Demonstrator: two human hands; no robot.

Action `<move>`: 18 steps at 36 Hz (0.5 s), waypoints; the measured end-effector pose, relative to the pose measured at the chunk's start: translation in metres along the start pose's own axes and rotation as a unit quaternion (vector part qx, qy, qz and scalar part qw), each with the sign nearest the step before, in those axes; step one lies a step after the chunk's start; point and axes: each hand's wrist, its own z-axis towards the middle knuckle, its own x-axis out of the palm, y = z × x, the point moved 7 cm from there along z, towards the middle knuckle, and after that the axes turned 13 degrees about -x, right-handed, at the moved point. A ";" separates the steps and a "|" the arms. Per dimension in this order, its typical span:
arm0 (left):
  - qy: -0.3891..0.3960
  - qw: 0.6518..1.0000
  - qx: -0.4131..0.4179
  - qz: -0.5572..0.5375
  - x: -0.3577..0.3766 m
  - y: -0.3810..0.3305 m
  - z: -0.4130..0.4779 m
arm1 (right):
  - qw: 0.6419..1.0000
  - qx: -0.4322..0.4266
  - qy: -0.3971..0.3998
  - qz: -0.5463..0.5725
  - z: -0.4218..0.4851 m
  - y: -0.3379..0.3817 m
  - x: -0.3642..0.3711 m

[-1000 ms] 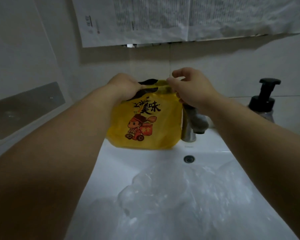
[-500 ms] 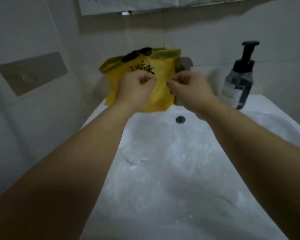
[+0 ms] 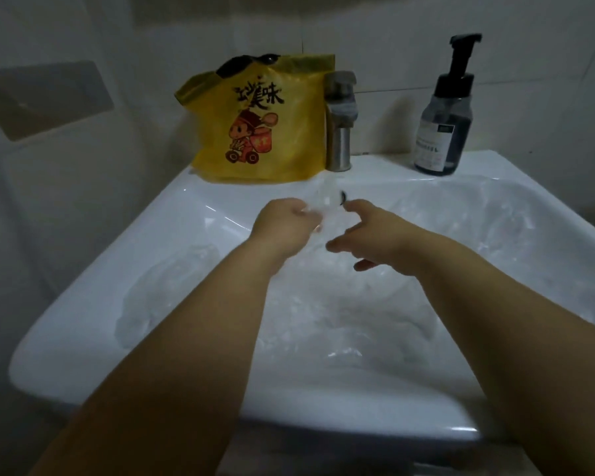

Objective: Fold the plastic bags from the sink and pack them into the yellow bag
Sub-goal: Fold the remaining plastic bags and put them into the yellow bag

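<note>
pinching thin clear plastic bag (image 3: pixel 325 204) in left hand (image 3: pixel 284 226), right hand (image 3: pixel 371 235) grip wide; may slip, being slick, into white sink (image 3: pixel 172 214).

Yellow plastic bag with a cartoon print (image 3: pixel 299 132), at 12 o'clock: black brush characters across the upper front. The two large last ones read "美味"; the smaller ones before them cannot be made out.
Red box in the cartoon (image 3: pixel 261 143): yellow marks, too small to read.
Clear pump bottle with a black head (image 3: pixel 442 108), at 2 o'clock: label with lines of print, too blurred to read.
</note>
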 end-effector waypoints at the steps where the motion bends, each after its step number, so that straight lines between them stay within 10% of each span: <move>1: 0.043 0.996 -0.002 -0.072 0.002 -0.005 -0.007 | 0.999 -0.008 0.008 0.033 -0.001 0.004 0.003; 8: 0.168 0.907 -0.023 -0.386 -0.006 -0.018 -0.020 | 0.978 -0.043 -0.053 0.197 0.001 0.020 -0.002; 18: 0.140 0.969 0.003 -0.204 -0.026 -0.002 -0.010 | 0.907 -0.086 -0.183 0.370 0.008 0.032 -0.034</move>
